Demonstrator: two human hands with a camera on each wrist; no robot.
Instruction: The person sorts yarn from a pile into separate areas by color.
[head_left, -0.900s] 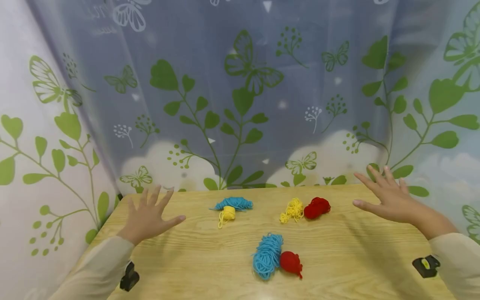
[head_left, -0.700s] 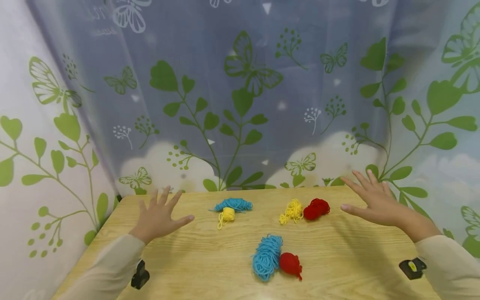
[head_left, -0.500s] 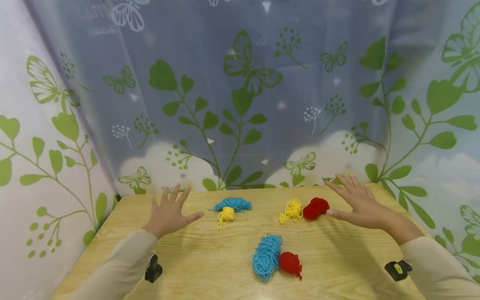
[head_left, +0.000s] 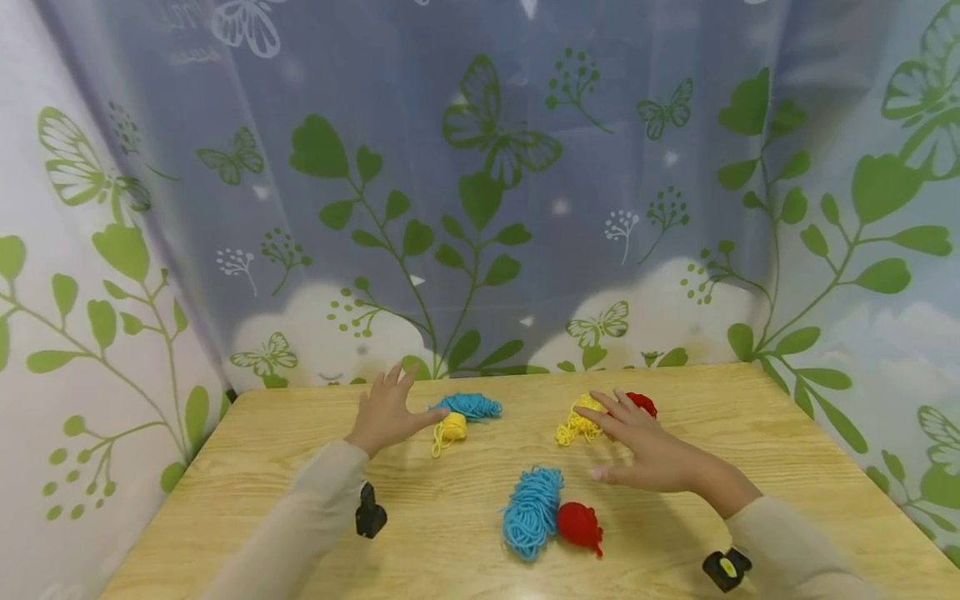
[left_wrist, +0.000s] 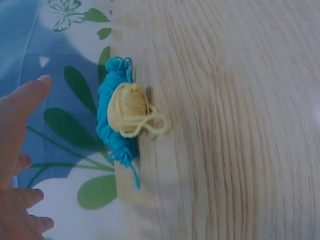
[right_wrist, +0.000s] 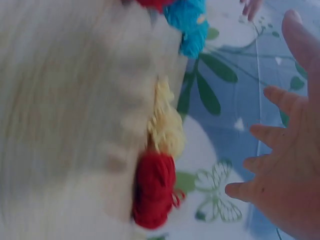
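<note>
Wood-grain table (head_left: 750,433) carries six small yarn bundles in three pairs. Far left pair: a blue bundle (head_left: 468,405) with a small yellow ball (head_left: 452,426) just in front of it, touching; the left wrist view shows a loose loop of the ball's yarn lying on the wood. Far right pair: a loose yellow bundle (head_left: 576,425) beside a red bundle (head_left: 641,402), touching. Near pair, at centre front: a long blue skein (head_left: 531,511) with a red ball (head_left: 579,525) against its right side.

Left hand (head_left: 386,412) hovers with fingers spread and straight, holding nothing; its thumb tip is just beside the far blue bundle, and contact cannot be told. Right hand (head_left: 648,450) is also spread flat, palm down, holding nothing, above the table just in front of the yellow and red pair; it partly hides the red bundle in the head view. Right wrist view is blurred.

Printed curtain (head_left: 480,208) with green leaves and butterflies hangs behind the table.
</note>
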